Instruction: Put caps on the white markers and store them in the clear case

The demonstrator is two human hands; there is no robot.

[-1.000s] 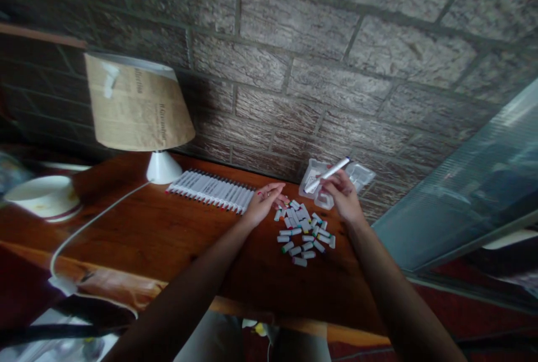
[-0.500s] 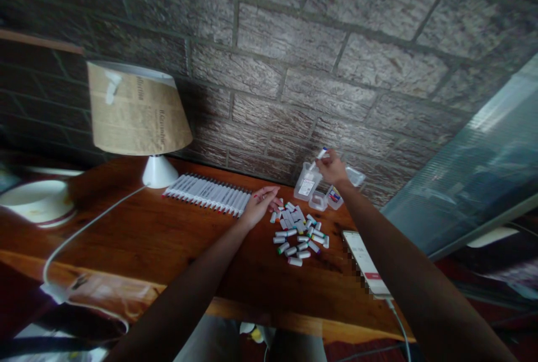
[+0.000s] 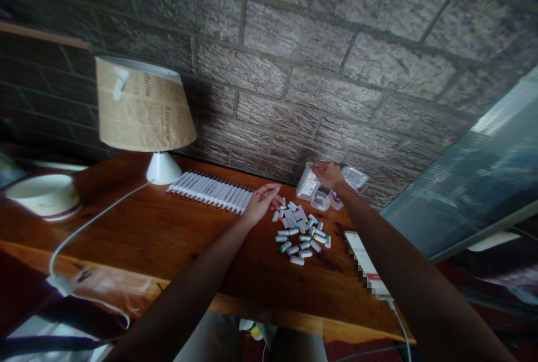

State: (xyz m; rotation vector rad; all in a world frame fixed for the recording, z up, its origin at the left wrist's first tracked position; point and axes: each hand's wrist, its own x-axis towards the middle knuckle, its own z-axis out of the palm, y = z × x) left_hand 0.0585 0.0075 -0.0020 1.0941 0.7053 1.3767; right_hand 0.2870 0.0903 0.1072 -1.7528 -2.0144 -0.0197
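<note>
Now the marker is hidden; the right hand (image 3: 328, 174) curls at the clear box (image 3: 307, 185), grip's contents unclear.

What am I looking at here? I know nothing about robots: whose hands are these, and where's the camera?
There's no robot: these are a person's bare hands, filmed by a camera worn on the head, looking forward and down. On the brown wooden table stand a white-based lamp with a tan shade and a round cream bowl. A row of slim white markers lies beside the lamp. The left hand is between that row and scattered short white cylinders with coloured ends; nothing shows in its grip. The right hand is at a clear plastic box with a white label; whether its grip holds anything, I can't tell.
</note>
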